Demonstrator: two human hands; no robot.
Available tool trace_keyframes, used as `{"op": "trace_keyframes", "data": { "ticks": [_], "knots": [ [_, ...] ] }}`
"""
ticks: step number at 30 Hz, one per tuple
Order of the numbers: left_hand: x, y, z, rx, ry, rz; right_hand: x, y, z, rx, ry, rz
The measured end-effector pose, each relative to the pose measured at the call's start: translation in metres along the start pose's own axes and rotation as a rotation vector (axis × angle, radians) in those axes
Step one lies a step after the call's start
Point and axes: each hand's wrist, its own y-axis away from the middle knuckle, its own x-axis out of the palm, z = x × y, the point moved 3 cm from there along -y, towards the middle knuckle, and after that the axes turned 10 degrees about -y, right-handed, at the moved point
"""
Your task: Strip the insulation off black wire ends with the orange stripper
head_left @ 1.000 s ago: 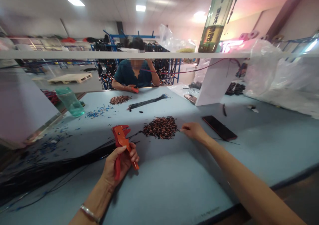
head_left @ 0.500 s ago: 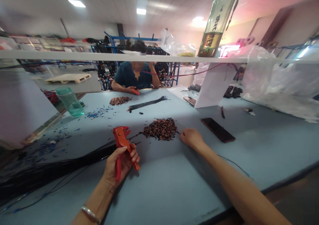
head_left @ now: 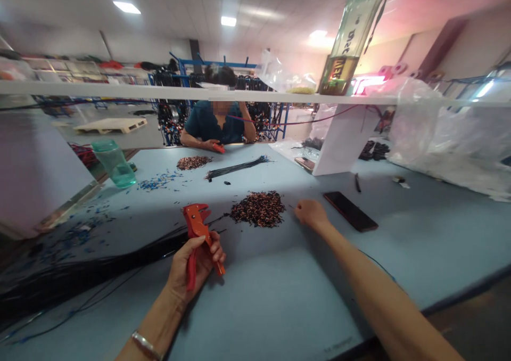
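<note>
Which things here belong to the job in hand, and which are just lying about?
Likely the job: stripper in the left hand, wire bundle, single wire, offcut pile.

Likely just lying about: near phone, far phone, table bottle, shelf bottle.

- this is looking like a workshop or factory floor for wiring; ceiling lights (head_left: 126, 7) are shining over a wide hall;
- blue racks (head_left: 187, 63) are standing in the background, and many dark cables (head_left: 167, 113) are hanging there;
- a wooden pallet (head_left: 110, 125) is lying beyond the tabletop (head_left: 271, 292);
- that tabletop is carrying black wires (head_left: 149, 252), a heap of dark and coppery bits (head_left: 258, 210) and scattered blue pieces (head_left: 159, 180);
- the left hand (head_left: 179, 262) is gripping a red-orange plier-like tool (head_left: 197, 220); a co-worker (head_left: 213, 124) is sitting opposite
</note>
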Motion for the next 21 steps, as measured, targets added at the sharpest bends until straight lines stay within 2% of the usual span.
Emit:
{"op": "trace_keyframes", "data": {
  "ticks": [4, 7, 15, 21],
  "knots": [
    [0.0, 0.0, -0.001, -0.005, 0.003, -0.005, 0.012, -0.002, 0.017, -0.011, -0.023, 0.017],
    [0.001, 0.0, 0.0, -0.01, 0.007, -0.009, 0.013, -0.003, 0.022, -0.016, -0.027, 0.021],
    [0.003, 0.001, 0.0, -0.009, 0.018, -0.017, -0.007, -0.019, 0.003, 0.061, -0.003, -0.08],
    [0.0, 0.001, 0.001, -0.017, 0.016, -0.014, -0.001, -0.041, 0.004, 0.039, 0.002, -0.161]
  ]
}}
